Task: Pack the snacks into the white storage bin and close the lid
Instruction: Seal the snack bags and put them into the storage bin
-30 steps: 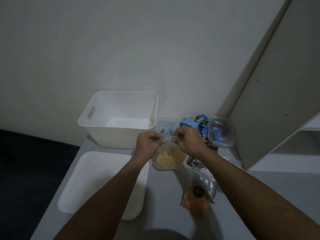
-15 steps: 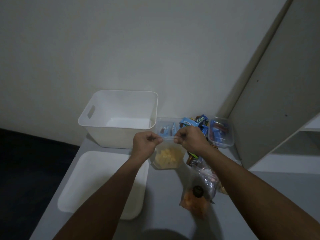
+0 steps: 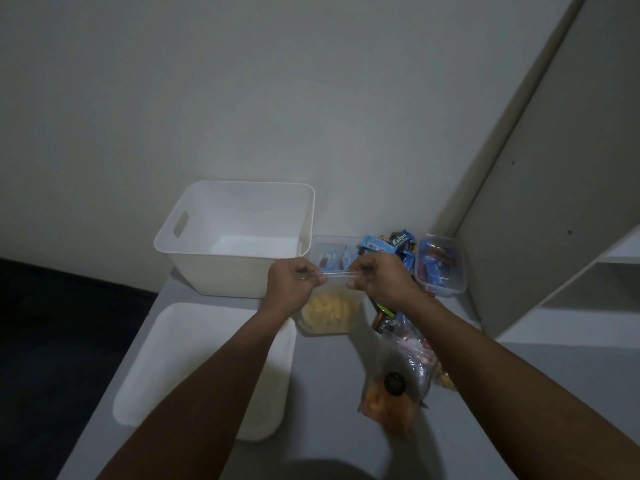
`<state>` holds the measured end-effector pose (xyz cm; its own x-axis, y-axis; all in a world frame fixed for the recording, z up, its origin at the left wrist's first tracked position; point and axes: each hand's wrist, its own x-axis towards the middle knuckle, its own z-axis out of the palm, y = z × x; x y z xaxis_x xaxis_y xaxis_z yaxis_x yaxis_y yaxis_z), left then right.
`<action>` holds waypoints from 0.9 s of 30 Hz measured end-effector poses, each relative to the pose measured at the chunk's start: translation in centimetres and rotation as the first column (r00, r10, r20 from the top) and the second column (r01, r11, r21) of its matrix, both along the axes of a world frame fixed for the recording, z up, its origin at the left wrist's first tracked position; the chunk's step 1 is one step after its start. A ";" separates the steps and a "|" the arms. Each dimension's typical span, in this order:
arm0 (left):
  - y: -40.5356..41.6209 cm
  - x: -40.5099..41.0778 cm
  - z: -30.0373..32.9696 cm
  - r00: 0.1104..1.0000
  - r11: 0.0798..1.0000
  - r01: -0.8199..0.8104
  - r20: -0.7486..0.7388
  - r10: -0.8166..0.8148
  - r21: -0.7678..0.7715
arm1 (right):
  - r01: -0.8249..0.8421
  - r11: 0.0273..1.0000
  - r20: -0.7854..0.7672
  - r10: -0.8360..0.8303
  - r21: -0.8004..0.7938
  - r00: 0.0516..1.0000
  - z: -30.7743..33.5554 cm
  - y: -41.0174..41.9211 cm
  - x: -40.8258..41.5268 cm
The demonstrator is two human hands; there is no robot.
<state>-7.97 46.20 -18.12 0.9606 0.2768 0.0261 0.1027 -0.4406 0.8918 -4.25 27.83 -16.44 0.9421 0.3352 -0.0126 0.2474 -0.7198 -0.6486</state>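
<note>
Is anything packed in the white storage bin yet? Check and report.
No: the white storage bin shows only its bare floor, while both hands pinch the clear bag of yellow snacks on the table beside it.

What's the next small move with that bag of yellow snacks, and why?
Probably lift the bag left, over the bin rim, and lower it in. Both hands, left hand and right hand, pinch its top edge, the bin beside it looks empty, and the lid lies off in front.
</note>
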 end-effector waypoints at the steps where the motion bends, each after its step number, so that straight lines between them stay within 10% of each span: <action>1: 0.2 0.1 -0.1 1.000 1.000 -0.011 -0.006 0.011 -0.004 | 0.015 1.000 0.007 -0.015 -0.003 1.000 -0.2 -0.3 0.1; 27: 1.7 -0.1 0.3 0.996 0.966 -0.091 -0.029 0.086 -0.243 | 0.110 0.992 -0.057 -0.107 0.054 0.993 0.7 -1.5 0.9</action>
